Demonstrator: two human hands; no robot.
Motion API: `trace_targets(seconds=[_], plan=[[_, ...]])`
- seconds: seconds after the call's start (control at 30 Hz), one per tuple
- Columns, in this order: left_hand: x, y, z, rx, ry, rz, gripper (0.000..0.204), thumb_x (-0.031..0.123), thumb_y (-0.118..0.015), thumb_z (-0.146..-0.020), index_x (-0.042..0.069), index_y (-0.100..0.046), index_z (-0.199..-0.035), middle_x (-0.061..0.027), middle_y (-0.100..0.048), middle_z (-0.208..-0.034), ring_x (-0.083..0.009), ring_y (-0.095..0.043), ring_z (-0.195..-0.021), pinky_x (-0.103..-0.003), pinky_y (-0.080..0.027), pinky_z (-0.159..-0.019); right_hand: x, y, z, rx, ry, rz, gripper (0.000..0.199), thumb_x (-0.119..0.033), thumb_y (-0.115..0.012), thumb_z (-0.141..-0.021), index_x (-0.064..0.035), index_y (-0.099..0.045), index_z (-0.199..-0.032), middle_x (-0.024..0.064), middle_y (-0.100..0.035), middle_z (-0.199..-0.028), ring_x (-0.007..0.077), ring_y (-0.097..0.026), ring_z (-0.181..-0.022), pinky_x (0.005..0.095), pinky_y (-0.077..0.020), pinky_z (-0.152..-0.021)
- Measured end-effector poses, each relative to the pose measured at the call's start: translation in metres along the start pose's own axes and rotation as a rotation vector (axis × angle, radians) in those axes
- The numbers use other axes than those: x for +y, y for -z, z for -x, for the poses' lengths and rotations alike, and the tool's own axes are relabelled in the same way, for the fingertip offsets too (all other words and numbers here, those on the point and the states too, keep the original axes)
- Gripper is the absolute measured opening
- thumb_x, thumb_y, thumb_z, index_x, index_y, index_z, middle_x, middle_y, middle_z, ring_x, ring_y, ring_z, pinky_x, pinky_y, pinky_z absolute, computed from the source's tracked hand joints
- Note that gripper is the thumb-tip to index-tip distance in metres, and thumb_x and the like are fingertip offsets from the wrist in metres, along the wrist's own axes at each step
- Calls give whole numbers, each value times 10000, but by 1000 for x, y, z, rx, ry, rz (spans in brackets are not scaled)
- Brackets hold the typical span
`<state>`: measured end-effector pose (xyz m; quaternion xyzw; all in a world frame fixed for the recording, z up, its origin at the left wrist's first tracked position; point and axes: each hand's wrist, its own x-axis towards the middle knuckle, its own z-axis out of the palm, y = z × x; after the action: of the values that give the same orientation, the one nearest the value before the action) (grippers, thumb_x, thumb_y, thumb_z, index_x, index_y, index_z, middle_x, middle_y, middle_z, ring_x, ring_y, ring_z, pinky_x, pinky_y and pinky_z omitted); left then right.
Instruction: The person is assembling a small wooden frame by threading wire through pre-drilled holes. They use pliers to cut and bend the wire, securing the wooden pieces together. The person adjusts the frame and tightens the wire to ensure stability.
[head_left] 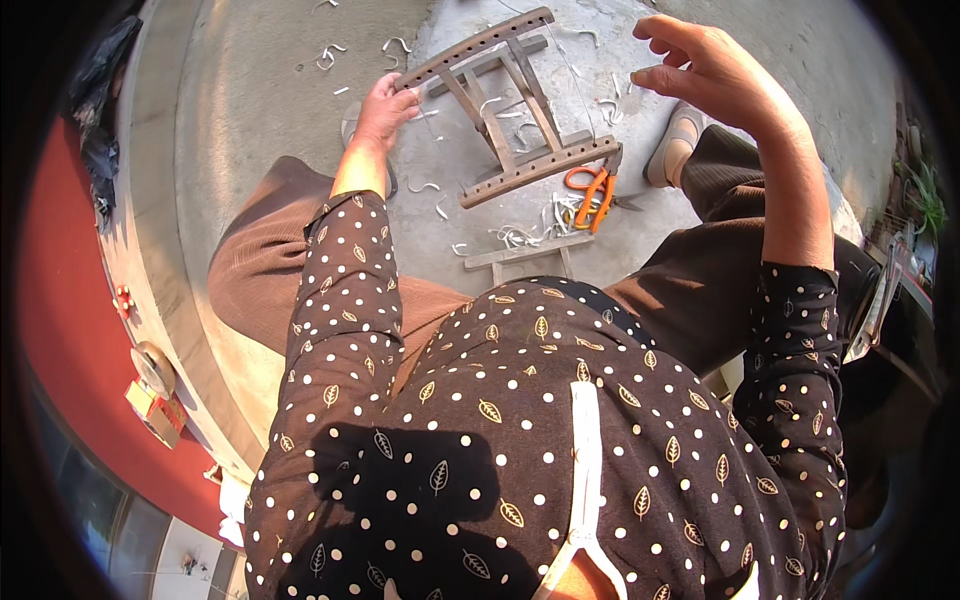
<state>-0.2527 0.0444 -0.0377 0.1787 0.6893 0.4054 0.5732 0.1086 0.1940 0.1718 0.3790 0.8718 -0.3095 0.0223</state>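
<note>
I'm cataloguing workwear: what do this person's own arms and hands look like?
The bare left hand and bare right hand wear no visible gloves, watch or bracelets. The dark fabric left sleeve and matching right sleeve carry white dots and pale leaf outlines, ending short of the wrists.

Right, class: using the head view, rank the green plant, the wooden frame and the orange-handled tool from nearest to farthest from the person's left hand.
1. Wooden frame: touching the left hand, held at its upper-left end.
2. Orange-handled tool: to the right, by the frame's lower-right corner.
3. Green plant: near the picture's right edge.
</note>
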Motion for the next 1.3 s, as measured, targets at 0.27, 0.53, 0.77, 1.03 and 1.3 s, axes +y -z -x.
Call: trace_targets(seconds=[0.27, 0.53, 0.77, 1.03, 1.3], plan=[[-1, 8, -8, 29, -4, -148, 536, 57, -648, -818, -40, -414, -1290, -90, -612, -998, -156, -640, -803, -248, -536, -689, -40, 29, 5, -130, -160, -82, 457, -245, -688, -786, -6, -565, -1155, 233, -635, -1035, 362, -616, -937, 392, -488, -805], [-3, 11, -9, 27, -10, -210, 565, 120, -676, -817, -29, -418, -1297, -84, -610, -1031, -146, -621, -825, -252, -520, -702, -56, 38, 5, -172, -230, -66, 464, -252, -690, -785, -8, -566, -1161, 225, -635, -1036, 349, -617, -937, 389, -489, -802], [-5, -3, 26, 18, 94, 28, 833, 251, -729, -786, -14, -243, -1409, -121, -539, -1173, -204, -565, -994, -354, -482, -819, -47, 32, 2, -149, -233, -27, 482, -285, -691, -786, -26, -565, -1173, 222, -638, -1021, 351, -615, -940, 394, -488, -806], [-43, -14, 45, -65, 177, 108, 213, 251, -584, -897, 84, -562, -1029, -55, -636, -900, -180, -638, -799, -325, -518, -704, -33, 26, 0, -140, -171, -32, 510, -319, -689, -785, -28, -556, -1182, 229, -627, -1042, 355, -607, -969, 400, -485, -827], [-33, -25, 41, 50, 199, -157, 192, 238, -562, -901, 64, -569, -983, -65, -631, -842, -173, -652, -729, -300, -532, -604, -41, 32, -1, -139, -143, -35, 507, -313, -686, -786, -27, -559, -1185, 223, -621, -1069, 351, -607, -973, 395, -484, -838]])
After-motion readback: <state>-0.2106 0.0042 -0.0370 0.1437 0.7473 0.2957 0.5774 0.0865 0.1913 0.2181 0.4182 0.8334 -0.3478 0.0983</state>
